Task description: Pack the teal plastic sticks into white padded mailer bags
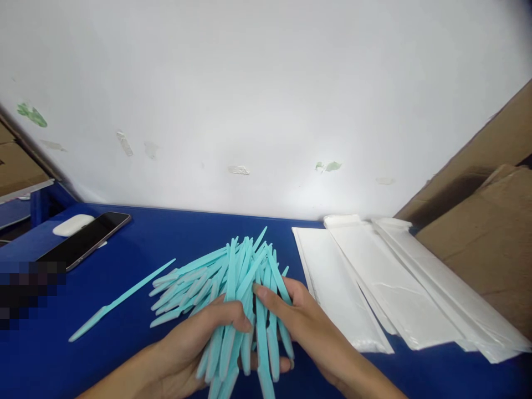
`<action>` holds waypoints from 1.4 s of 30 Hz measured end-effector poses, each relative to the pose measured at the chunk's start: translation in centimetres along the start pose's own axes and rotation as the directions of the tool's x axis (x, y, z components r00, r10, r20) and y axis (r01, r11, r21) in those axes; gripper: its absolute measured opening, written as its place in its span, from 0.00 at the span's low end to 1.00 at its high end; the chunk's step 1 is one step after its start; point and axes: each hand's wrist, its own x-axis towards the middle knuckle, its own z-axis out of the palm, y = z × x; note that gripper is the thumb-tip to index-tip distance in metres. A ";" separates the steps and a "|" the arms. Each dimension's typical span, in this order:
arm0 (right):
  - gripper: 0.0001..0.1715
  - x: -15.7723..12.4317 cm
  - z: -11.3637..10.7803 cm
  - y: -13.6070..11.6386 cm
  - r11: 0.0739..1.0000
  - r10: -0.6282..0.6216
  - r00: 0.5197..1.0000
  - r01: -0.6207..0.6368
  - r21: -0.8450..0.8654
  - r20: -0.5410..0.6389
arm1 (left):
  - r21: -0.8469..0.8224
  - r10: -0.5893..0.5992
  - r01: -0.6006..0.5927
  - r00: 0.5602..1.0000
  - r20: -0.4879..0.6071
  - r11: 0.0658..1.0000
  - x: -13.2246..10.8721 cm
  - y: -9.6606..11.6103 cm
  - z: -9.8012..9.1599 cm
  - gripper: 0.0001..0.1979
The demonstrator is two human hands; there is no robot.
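Several turquoise eyebrow razors (233, 277) with clear blade covers are bunched between my hands, blade ends toward me. My left hand (218, 324) is closed around the left part of the bunch, its thumb across the handles. Closed on the right part, my right hand (297, 313) presses its thumb against a few razors; some of its fingers are hidden under them. More razors (183, 296) lie fanned on the table just beyond my left hand. One single razor (133, 289) rests apart to the left.
White padded-looking flat packs (399, 293) overlap on the right of the blue table (143, 238). A phone (97, 238) and a white case (73, 225) lie at left. Cardboard (490, 238) stands at the right edge. Behind is a white wall (249, 100).
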 end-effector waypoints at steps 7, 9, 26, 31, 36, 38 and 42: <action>0.22 0.0 0.0 0.0 0.999 -0.030 0.999 0.031 -0.044 0.024 | -0.071 -0.023 0.024 1.000 0.015 0.997 0.0 0.0 -0.2 0.22; 0.22 0.0 0.1 -0.1 0.998 -0.030 0.999 0.032 -0.046 0.036 | -0.062 -0.019 0.020 1.000 0.017 0.998 0.0 0.1 -0.2 0.22; 0.35 0.1 -0.2 0.2 0.990 0.006 0.984 0.020 0.142 -0.180 | -0.036 0.065 -0.067 0.997 -0.050 0.997 0.4 -0.1 -0.6 0.43; 0.26 0.5 -0.1 0.7 0.950 0.013 0.965 0.069 0.303 -0.261 | -0.054 0.178 -0.180 0.983 -0.034 0.982 0.4 -0.2 -0.3 0.27; 0.25 0.9 -0.6 0.3 0.864 0.017 0.892 0.214 0.456 -0.451 | 0.020 0.204 -0.203 0.978 -0.048 0.979 0.1 -0.1 -0.2 0.15; 0.25 0.8 -1.0 -0.4 0.839 -0.022 0.860 0.293 0.458 -0.510 | 0.044 0.201 -0.198 0.977 -0.075 0.979 0.1 -0.1 -0.3 0.13; 0.25 0.5 -1.7 -1.6 0.839 -0.043 0.859 0.308 0.448 -0.510 | 0.093 0.183 -0.176 0.980 -0.071 0.980 0.1 -0.1 -0.2 0.12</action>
